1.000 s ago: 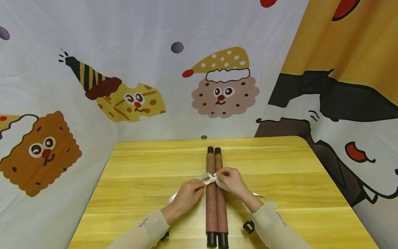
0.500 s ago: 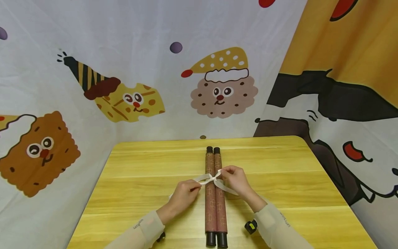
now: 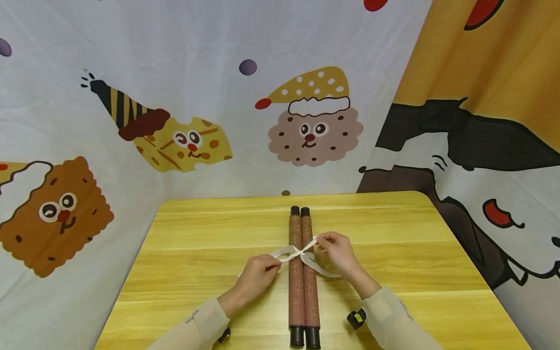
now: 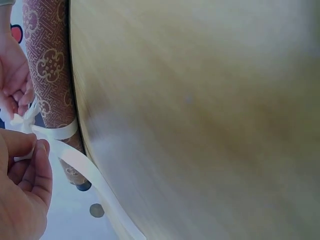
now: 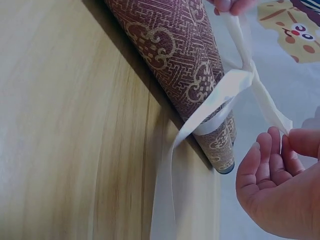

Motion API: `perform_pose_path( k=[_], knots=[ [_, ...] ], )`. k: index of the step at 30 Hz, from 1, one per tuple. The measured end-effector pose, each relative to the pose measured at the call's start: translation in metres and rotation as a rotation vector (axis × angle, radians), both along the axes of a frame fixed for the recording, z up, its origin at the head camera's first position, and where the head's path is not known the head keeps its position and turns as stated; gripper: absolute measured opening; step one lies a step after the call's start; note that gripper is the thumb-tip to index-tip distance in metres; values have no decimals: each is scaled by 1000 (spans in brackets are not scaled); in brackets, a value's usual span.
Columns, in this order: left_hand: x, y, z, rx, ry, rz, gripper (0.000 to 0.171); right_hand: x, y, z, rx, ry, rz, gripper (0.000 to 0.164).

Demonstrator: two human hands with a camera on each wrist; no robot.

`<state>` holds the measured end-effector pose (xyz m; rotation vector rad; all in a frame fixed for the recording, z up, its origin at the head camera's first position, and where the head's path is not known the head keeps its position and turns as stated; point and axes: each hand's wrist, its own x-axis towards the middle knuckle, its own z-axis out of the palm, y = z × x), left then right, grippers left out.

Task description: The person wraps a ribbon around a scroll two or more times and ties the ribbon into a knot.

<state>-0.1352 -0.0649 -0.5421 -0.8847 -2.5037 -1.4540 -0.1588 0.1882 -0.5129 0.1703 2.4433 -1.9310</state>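
Two brown patterned scrolls, a left scroll [image 3: 296, 296] and a right scroll [image 3: 311, 296], lie side by side on the table with dark knobs at both ends. A white ribbon [image 5: 212, 102] wraps around their middle and crosses in a knot [image 3: 300, 252] on top. Left of the scrolls, my left hand [image 3: 258, 273] pinches a ribbon loop between thumb and fingertips. My right hand [image 3: 340, 253], on the other side, pinches another ribbon part, drawn taut up to the right from the knot. Loose ribbon tails trail down on both sides, partly hidden behind the hands in the head view.
The yellow wood-grain table [image 3: 197, 223] reaches back to a white curtain [image 3: 197, 58] printed with cartoon food. A yellow and dark printed cloth [image 3: 477, 87] hangs on the right. Beside the right sleeve sits a small black device [image 3: 356, 319].
My hands have moved apart: the right one up and to the right, the left one slightly left. The ribbon between them is stretched longer and the knot looks tighter. The scrolls stay in place.
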Motion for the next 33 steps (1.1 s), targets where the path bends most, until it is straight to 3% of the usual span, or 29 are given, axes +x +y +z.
perform_pose_path(
  k=[33],
  knots=[
    [-5, -8, 3, -15, 22, -17, 16, 6, 19, -9, -91, -110, -52, 20]
  ],
)
